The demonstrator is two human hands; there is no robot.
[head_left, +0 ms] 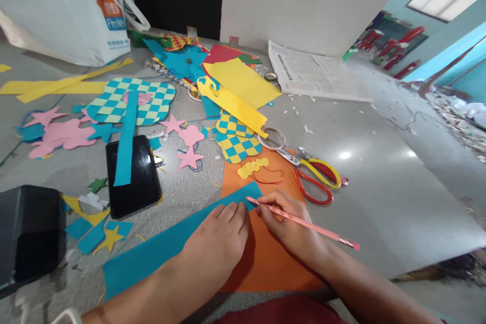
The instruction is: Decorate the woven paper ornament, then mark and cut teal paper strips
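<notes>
My right hand [290,220] pinches a pink pencil [307,224], its tip touching the blue paper strip [163,248] near the strip's upper right end. My left hand [220,235], fingers curled and close together, holds the strip down against an orange sheet [273,268] and the table. Scissors [315,177] with red and yellow handles lie just beyond my right hand, beside a roll of tape [271,139]. Small yellow scalloped paper pieces [252,167] rest on the orange sheet above the strip.
A phone [132,177] with a narrow blue strip across it lies left, near pink paper shapes [64,136] and a black box [30,238]. Behind are checkered paper pieces [152,98], yellow sheets [243,81], a newspaper [315,73] and a white bag [64,10].
</notes>
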